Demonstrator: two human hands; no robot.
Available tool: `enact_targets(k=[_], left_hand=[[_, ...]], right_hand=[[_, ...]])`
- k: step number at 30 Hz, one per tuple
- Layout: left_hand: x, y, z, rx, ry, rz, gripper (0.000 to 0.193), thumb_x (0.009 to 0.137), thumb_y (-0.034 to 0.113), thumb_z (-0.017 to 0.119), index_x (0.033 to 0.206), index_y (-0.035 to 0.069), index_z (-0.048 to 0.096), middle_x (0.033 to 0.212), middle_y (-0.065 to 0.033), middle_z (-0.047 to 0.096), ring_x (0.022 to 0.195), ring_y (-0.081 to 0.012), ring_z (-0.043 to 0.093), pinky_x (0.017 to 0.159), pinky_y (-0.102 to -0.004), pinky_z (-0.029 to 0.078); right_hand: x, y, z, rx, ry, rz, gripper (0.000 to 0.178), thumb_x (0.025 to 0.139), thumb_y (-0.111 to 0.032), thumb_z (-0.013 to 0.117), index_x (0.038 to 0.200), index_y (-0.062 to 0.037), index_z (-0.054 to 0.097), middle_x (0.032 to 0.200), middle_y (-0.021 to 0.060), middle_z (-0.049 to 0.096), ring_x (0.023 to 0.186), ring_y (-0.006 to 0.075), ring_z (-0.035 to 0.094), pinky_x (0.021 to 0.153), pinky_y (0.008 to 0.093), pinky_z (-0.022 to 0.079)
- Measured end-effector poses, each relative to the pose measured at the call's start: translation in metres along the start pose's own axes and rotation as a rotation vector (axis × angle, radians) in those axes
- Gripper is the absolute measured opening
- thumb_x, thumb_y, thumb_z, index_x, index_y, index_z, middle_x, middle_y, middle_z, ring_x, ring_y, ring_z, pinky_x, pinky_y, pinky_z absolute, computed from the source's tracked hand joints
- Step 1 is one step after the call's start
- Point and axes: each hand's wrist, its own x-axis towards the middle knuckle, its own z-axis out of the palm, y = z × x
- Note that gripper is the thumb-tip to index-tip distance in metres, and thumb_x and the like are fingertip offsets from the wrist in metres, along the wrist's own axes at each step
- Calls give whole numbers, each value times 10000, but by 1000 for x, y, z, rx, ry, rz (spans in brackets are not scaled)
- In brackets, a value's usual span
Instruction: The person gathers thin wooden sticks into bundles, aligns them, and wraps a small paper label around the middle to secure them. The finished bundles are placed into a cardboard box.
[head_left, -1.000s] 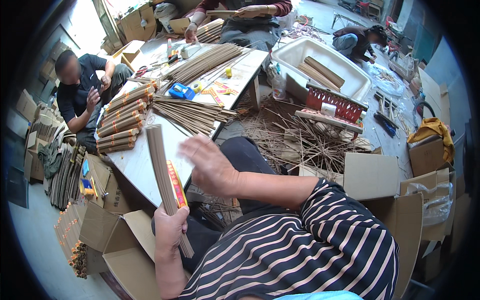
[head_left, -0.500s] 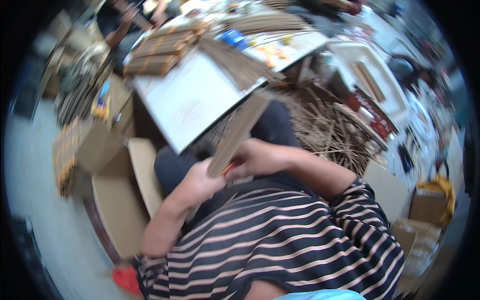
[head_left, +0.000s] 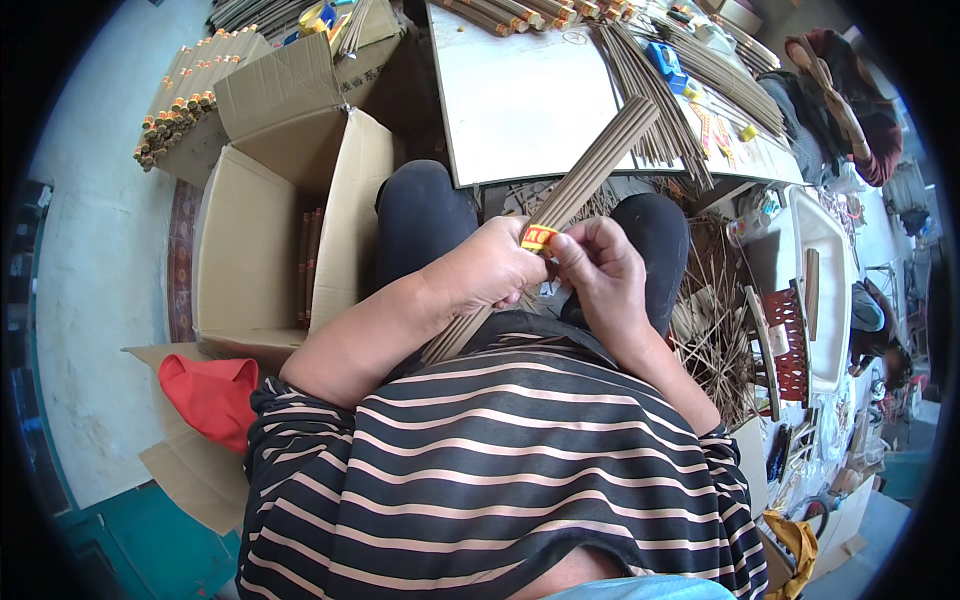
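My left hand [head_left: 497,262] is closed around a bundle of brown incense sticks [head_left: 595,160], which slants from my lap up toward the table. A red and yellow paper label [head_left: 538,237] curves over the bundle just above my left fingers. At the label's right end, the thumb and fingers of my right hand [head_left: 608,268] pinch together on it. The label's underside is hidden. The bundle's lower end sticks out beneath my left wrist, against my striped shirt.
Beyond my knees stands a white table [head_left: 520,100] bearing loose sticks [head_left: 640,90], a blue tape dispenser [head_left: 665,65] and spare labels [head_left: 715,135]. An open carton [head_left: 250,235] is at left, labelled bundles [head_left: 200,85] behind it. Stick scraps [head_left: 715,330] and a white tub [head_left: 840,300] lie right.
The view has swung, bringing the carton and red cloth further in, and is sharper. The bundle stays in my left hand. My right hand has moved to the bundle's right side, at the label's end.
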Motion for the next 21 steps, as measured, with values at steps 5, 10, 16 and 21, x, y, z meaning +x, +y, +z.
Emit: enact_targets(k=[5, 10, 16, 21], left_hand=[[-4, -2, -6, -16, -16, 14, 216, 772, 18, 576, 977, -32, 528, 632, -21, 489, 429, -57, 430, 362, -197, 361], [-4, -3, -8, 18, 17, 11, 242, 776, 34, 582, 1005, -29, 535, 639, -24, 498, 453, -63, 445, 384, -198, 377], [-2, -4, -7, 59, 37, 17, 243, 779, 59, 609, 998, -27, 548, 678, -39, 539, 489, -84, 477, 421, -206, 393], [-2, -3, -6, 82, 15, 18, 236, 779, 68, 629, 981, -31, 556, 712, -59, 563, 557, -92, 513, 491, -226, 425]], right_hand=[[3, -5, -2, -442, -86, -196, 173, 869, -155, 620, 846, 16, 600, 683, -5, 568, 613, 38, 481, 515, 185, 404], [2, -18, 5, -196, -74, 34, 154, 878, -136, 604, 851, 15, 601, 700, -6, 578, 624, 29, 484, 538, 169, 404], [8, -19, 6, -196, -84, 95, 170, 874, -150, 614, 824, 11, 595, 684, -10, 569, 605, 21, 471, 529, 162, 391], [13, -25, 3, -174, -113, 152, 224, 861, -208, 637, 775, -7, 588, 647, -17, 557, 552, 16, 439, 482, 159, 353]])
